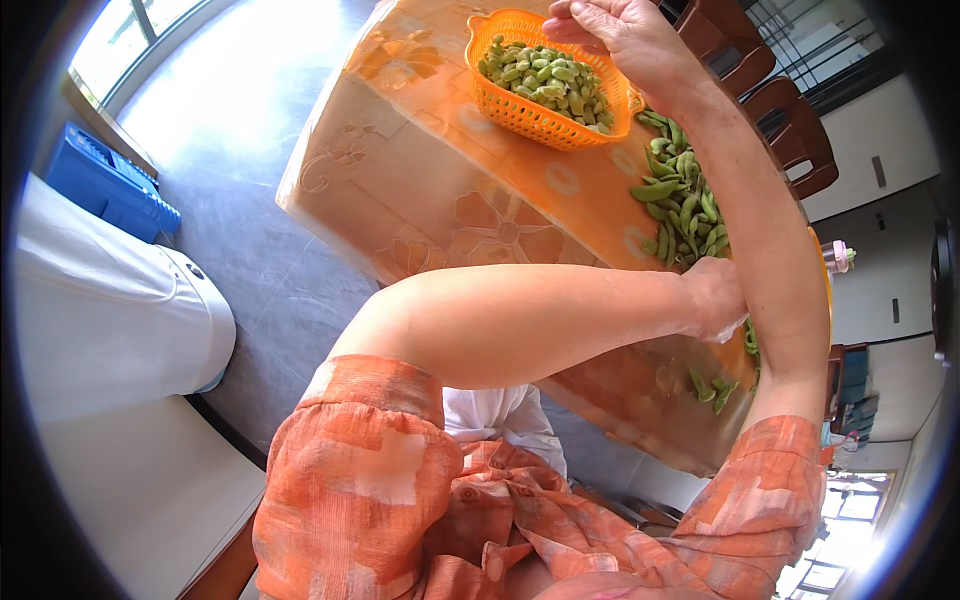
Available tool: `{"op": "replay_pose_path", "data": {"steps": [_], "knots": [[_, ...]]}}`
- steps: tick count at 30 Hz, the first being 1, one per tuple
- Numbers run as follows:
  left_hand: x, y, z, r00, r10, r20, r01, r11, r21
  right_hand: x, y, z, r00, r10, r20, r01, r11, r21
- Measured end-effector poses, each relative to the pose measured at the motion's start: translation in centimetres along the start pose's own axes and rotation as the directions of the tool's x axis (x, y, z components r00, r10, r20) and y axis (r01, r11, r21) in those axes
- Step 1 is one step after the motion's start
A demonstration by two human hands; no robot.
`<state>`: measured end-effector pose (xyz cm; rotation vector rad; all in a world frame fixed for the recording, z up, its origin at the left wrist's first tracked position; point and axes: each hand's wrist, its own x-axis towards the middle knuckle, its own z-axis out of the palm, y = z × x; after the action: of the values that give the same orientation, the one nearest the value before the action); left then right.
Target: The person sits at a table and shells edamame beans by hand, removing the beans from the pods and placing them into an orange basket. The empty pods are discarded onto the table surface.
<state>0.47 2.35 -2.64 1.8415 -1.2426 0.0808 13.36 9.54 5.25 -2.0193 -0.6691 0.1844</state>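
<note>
My right hand [615, 34] reaches across to the rim of an orange plastic basket [517, 120], its fingers partly cut off by the top edge. Nothing shows in those fingers, though their inner side is hidden. Shelled green beans [551, 79] fill much of the basket. My left hand [716, 296] rests at the near end of a heap of green bean pods [682, 195]. My right forearm crosses in front of it and covers its fingers, so what it holds cannot be seen. A few opened pods [712, 390] lie nearer to me on the table.
A patterned orange cover lies over the table [502, 225]. Brown chairs [795, 127] stand along its far right side. A pink-capped bottle [836, 256] shows past my right forearm. On the left are a white appliance [127, 292] and a blue plastic box [109, 184] on the grey floor.
</note>
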Motion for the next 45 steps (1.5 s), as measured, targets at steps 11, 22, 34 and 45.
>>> {"op": "replay_pose_path", "data": {"steps": [11,22,34,45], "knots": [[-0.2,0.2,-0.5,0.995,-0.086,0.05,0.093,0.982,-0.163,-1.0,-0.9,-0.8,0.968,0.206,-0.144,-0.105,0.851,0.515],[1.5,-2.4,1.0,0.978,0.016,-0.207,-0.038,0.994,-0.103,-14.0,-0.8,-4.9,0.942,0.045,-0.334,0.054,0.958,0.281],[0.6,0.2,-0.4,0.91,-0.184,0.371,0.29,0.923,-0.252,-36.7,2.7,-3.0,0.963,-0.124,-0.238,-0.134,0.545,-0.828],[-0.2,2.8,2.0,0.964,0.025,0.264,-0.105,0.95,0.294,-47.3,12.6,-16.3,0.466,0.03,-0.884,-0.701,0.622,-0.349]]}}
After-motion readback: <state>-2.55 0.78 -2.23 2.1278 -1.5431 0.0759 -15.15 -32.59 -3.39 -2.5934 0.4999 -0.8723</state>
